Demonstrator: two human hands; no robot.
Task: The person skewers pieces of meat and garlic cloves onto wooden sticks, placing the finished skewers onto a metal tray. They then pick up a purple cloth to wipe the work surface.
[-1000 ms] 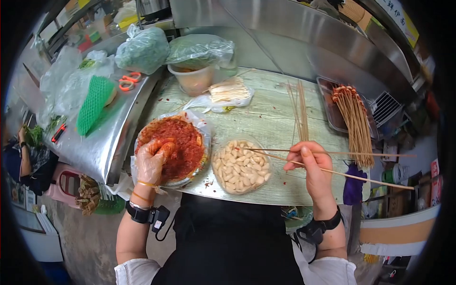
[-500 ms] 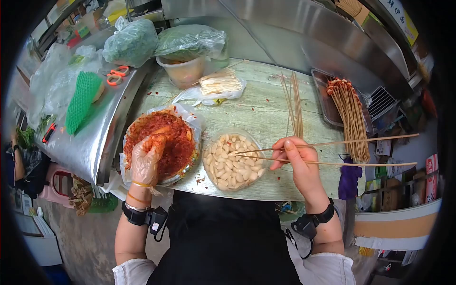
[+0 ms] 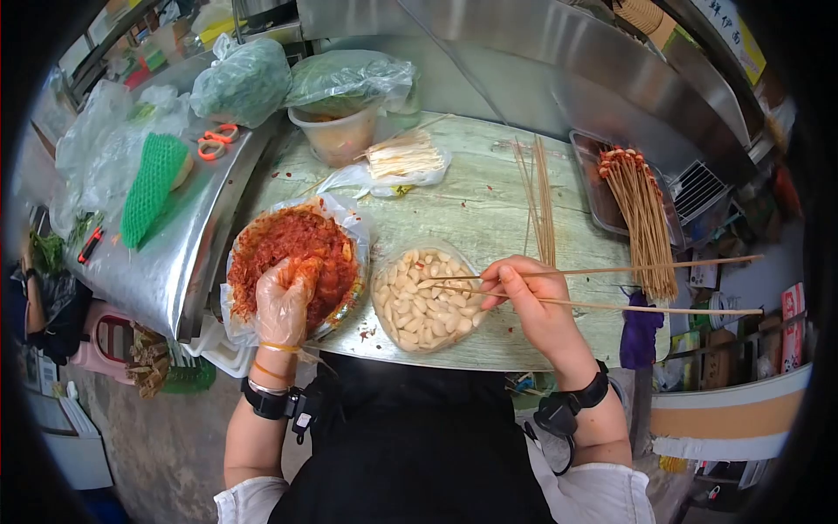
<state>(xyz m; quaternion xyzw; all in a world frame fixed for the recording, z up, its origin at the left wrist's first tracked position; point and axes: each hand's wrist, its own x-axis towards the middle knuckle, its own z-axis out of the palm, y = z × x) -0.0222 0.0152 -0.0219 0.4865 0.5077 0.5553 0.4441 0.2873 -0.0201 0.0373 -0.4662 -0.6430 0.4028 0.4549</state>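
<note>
My left hand [image 3: 285, 301], in a clear plastic glove, has its fingers closed down in the red chili paste [image 3: 305, 234]; what they grip is hidden. The paste fills a bag-lined bowl on the left. My right hand [image 3: 534, 294] pinches two long wooden skewers [image 3: 663, 265], spread apart towards the right. Their left tips reach over the tub of pale peeled cloves [image 3: 434, 319], at a clove near the middle.
Loose skewers [image 3: 545, 205] lie behind my right hand. A tray [image 3: 595, 205] at the right holds loaded skewers [image 3: 644, 227]. Enoki mushrooms [image 3: 403, 160] and a bagged tub [image 3: 336, 135] stand at the back. Orange scissors [image 3: 212, 148] rest on the steel counter [image 3: 179, 275].
My left hand has shifted right and a little nearer to me, with its fingers deeper in the paste. My right hand has moved slightly left, and the skewers' right ends sit lower.
</note>
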